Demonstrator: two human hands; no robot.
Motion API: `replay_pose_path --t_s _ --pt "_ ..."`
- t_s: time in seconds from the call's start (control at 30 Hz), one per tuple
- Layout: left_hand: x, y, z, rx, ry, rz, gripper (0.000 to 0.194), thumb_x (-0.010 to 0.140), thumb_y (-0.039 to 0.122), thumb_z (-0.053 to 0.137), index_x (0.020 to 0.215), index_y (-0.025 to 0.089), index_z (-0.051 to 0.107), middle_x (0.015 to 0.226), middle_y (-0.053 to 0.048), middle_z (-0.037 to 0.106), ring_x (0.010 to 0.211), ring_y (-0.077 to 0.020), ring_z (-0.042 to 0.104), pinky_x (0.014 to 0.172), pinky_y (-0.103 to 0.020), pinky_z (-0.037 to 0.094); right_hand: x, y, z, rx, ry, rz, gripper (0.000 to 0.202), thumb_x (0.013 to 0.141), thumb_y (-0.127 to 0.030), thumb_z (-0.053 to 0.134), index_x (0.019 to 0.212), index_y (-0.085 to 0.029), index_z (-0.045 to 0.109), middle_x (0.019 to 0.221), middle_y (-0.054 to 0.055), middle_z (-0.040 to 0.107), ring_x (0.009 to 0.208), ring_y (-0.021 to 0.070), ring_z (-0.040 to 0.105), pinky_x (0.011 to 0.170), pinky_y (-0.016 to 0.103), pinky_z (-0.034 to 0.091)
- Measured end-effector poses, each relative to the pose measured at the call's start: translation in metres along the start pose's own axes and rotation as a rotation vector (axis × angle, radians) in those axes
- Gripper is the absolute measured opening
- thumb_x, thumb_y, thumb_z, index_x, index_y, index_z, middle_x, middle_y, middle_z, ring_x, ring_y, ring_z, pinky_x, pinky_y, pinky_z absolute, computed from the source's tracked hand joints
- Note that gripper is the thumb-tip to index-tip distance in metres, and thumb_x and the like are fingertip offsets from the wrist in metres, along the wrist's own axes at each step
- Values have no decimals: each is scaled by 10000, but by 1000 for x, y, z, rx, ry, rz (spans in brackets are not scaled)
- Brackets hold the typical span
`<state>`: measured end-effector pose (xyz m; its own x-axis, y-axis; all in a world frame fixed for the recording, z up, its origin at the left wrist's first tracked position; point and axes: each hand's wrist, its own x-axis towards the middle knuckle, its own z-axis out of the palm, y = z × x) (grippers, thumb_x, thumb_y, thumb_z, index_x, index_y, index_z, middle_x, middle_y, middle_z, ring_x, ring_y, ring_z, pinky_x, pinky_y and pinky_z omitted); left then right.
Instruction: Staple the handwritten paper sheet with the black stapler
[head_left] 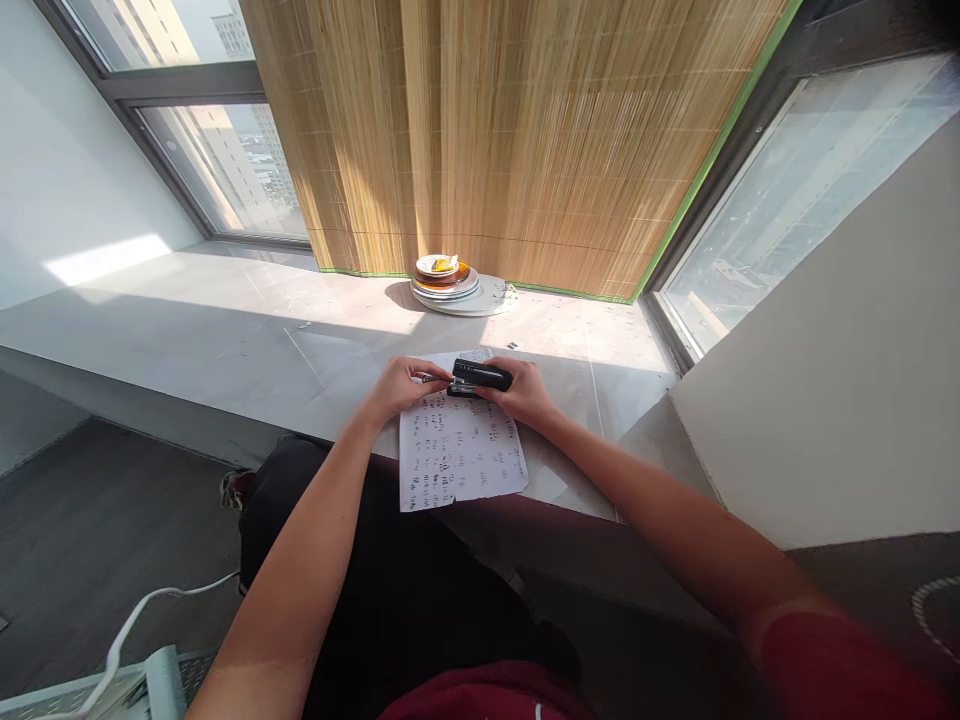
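My right hand is closed around a black stapler, holding it over the paper. Its top arm is lifted a little from its base, and the mouth points left. My left hand is closed in a pinch at the stapler's front end, on a small thin metal piece too fine to name surely. Beneath both hands lies a white sheet of paper with rows of handwriting. Its near edge hangs past the ledge and looks uneven.
A stack of plates stands at the back of the pale tiled ledge, before a bamboo blind. Some tiny dark bits lie beyond the stapler. A white cable runs at lower left. Walls and windows flank the ledge.
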<state>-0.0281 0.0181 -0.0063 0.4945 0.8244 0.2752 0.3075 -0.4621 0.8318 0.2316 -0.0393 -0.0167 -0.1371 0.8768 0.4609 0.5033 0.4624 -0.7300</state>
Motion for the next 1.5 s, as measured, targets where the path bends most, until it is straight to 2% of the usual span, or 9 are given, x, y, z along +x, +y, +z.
replay_pose_path --t_s 0.2,0.4,0.7,0.9,0.97,1.1,1.17,1.3,1.5 --pt "-8 9 -16 38 32 29 274 835 499 854 973 265 889 1062 -85 843 1071 -334 773 1046 -494 574 6 11 -19 131 -48 28 279 787 -372 854 995 -195 794 908 44 783 848 240 719 770 359 539" --pt "-9 12 -19 -53 -111 82 227 812 475 860 905 268 871 1049 -105 822 1101 -330 737 1009 -471 579 9 17 -36 228 -161 55 370 737 -433 894 997 -184 806 907 41 770 844 238 699 762 352 531" --pt "-9 26 -3 61 -86 121 218 857 366 789 980 245 657 1253 -65 759 1152 -271 677 1047 -438 503 0 -10 -6 230 -160 -29 387 789 -417 871 1090 -188 793 996 70 790 914 260 728 819 386 568" --pt "-11 27 -12 68 -152 176 179 872 335 769 970 246 649 1250 -55 751 1182 -267 672 1034 -419 492 -4 -11 3 218 -146 -69 362 828 -402 858 1124 -212 774 1047 63 790 962 261 736 888 402 571" --pt "-11 26 -22 105 -91 145 216 846 345 798 965 238 653 1250 -66 746 1166 -273 677 1027 -422 503 -5 -13 9 208 -173 -52 357 864 -410 831 1158 -220 759 1065 61 792 974 259 736 898 401 573" --pt "-7 13 -44 121 350 76 232 883 277 686 1110 233 668 1286 -84 692 1070 -238 687 907 -371 541 -7 -22 30 97 -243 -38 314 955 -352 739 1248 -242 710 1171 73 781 1056 257 721 962 410 559" --pt "-5 4 -49 117 465 61 237 872 212 631 1104 230 673 1277 -80 657 1017 -214 688 843 -339 543 -8 -26 37 19 -270 -63 297 969 -300 718 1260 -247 693 1203 80 771 1088 261 707 991 421 546" --pt "-4 -5 -44 160 336 49 229 857 175 623 1065 225 704 1266 -81 604 966 -188 691 831 -326 554 -12 -32 35 -28 -300 -72 271 981 -270 690 1251 -263 669 1186 78 762 1077 265 705 965 418 550" --pt "-5 -4 -36 171 274 18 241 830 126 596 1023 214 712 1245 -88 604 958 -194 695 822 -337 557 -34 -25 -7 -50 -318 11 230 977 -307 673 1201 -253 661 1103 66 768 981 267 716 887 424 556"
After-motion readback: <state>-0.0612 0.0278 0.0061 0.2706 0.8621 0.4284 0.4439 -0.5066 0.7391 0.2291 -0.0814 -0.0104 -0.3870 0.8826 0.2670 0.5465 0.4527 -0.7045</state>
